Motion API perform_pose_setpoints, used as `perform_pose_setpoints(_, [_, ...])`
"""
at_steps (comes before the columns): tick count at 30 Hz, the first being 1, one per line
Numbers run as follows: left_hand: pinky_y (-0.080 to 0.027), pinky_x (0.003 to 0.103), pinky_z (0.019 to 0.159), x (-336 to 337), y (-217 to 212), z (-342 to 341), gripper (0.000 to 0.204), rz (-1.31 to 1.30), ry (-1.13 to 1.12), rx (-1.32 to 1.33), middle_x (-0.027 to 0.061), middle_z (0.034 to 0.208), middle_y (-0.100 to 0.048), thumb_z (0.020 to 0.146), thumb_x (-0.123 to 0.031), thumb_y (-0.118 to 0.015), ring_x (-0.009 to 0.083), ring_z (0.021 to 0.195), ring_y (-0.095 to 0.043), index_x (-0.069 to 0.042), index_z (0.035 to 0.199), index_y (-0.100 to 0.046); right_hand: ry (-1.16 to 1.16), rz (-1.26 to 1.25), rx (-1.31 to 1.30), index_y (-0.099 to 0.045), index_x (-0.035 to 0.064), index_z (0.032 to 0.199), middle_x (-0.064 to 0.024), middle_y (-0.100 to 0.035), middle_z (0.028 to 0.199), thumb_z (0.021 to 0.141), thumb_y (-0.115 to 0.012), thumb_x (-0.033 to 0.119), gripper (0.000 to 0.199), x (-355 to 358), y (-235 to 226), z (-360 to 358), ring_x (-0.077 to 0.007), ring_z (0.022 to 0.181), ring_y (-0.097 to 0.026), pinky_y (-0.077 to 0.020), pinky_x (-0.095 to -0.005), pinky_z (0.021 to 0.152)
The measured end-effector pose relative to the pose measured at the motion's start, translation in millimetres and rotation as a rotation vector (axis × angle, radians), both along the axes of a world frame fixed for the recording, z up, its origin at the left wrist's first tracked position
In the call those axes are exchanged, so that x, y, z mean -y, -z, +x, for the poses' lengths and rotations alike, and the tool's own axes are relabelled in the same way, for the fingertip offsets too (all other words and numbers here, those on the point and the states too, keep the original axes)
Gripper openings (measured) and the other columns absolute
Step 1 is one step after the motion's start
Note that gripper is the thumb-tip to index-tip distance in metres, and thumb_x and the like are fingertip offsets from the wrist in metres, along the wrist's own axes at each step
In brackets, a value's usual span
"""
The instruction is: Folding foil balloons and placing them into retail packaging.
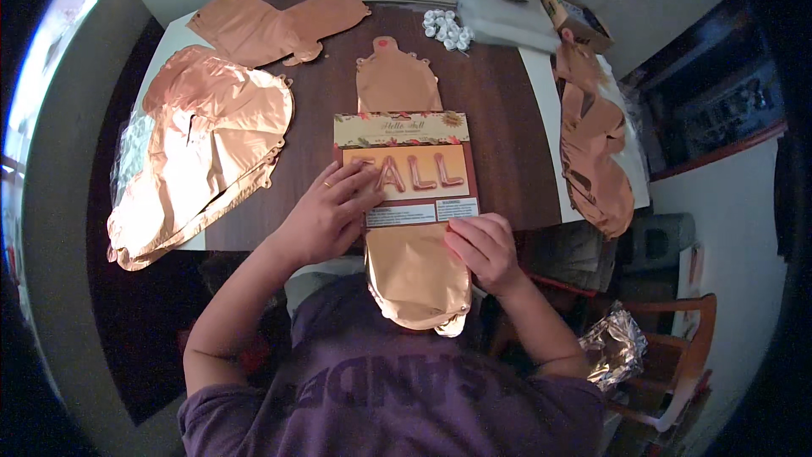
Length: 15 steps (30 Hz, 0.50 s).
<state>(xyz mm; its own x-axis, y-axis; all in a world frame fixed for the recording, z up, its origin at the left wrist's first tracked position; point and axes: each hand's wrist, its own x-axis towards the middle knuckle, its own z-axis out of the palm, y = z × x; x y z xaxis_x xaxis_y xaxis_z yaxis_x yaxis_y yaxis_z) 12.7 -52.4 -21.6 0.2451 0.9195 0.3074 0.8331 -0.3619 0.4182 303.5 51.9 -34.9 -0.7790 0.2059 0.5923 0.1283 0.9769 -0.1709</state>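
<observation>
A printed cardboard package card (414,213) with pictured rose-gold letter balloons lies in front of me. Beneath it stretches a long flat foil balloon (397,89) in rose gold; its lower end hangs past the table edge above my lap. My left hand (326,216), with a ring on one finger, rests its fingers flat across the card's left side, over the pictured letters. At the lower right corner, my right hand (484,250) pinches the card's edge between thumb and fingers. The left thumb is hidden.
Uninflated foil balloons (199,131) lie at the left, with another balloon (271,25) behind them. More foil (596,140) sits along the right side. White round pieces (447,30) are bunched at the back near a white foam block (503,13). A wooden chair (694,347) stands right.
</observation>
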Motion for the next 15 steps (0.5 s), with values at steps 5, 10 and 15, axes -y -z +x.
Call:
perform_pose_setpoints(5, [-0.028, 0.057, 0.11, 9.0, -17.6, 1.7, 0.055, 0.012, 0.065, -0.035, 0.0191, 0.137, -0.048, 0.072, -0.018, -0.063, 0.0394, 0.131, -0.041, -0.007, 0.126, -0.058, -0.016, -0.027, -0.044, -0.064, 0.0088, 0.105, -0.009, -0.065, 0.112, 0.079, -0.065, 0.012, 0.026, -2.6, 1.4, -2.6, -0.0258, 0.106, -0.061, -0.0472, -0.0456, 0.09])
perform_pose_setpoints(10, [-0.03, 0.054, 0.111, 22.3, -9.0, 14.3, 0.065, -0.054, 0.092, 0.001, 0.0166, 0.136, -0.049, 0.061, -0.025, -0.072, 0.0361, 0.132, -0.042, -0.007, 0.122, -0.058, -0.052, -0.148, -0.024, -0.062, 0.0095, 0.104, -0.0084, -0.066, 0.106, 0.081, -0.065, 0.013, 0.024, -9.2, -2.5, -5.6, -0.027, 0.101, -0.063, -0.0478, -0.0445, 0.087])
perform_pose_setpoints(15, [-0.047, 0.044, 0.097, 22.2, 1.5, 24.4, 0.029, 0.114, -0.184, 0.237, 0.0138, 0.106, -0.063, 0.076, -0.005, -0.07, 0.0361, 0.104, -0.06, -0.001, 0.101, -0.057, 0.088, -0.484, -0.02, -0.059, 0.005, 0.1, -0.0143, -0.063, 0.09, 0.082, -0.068, 0.014, 0.023, -13.1, -10.3, -16.9, -0.0358, 0.084, -0.061, -0.0486, -0.0443, 0.074])
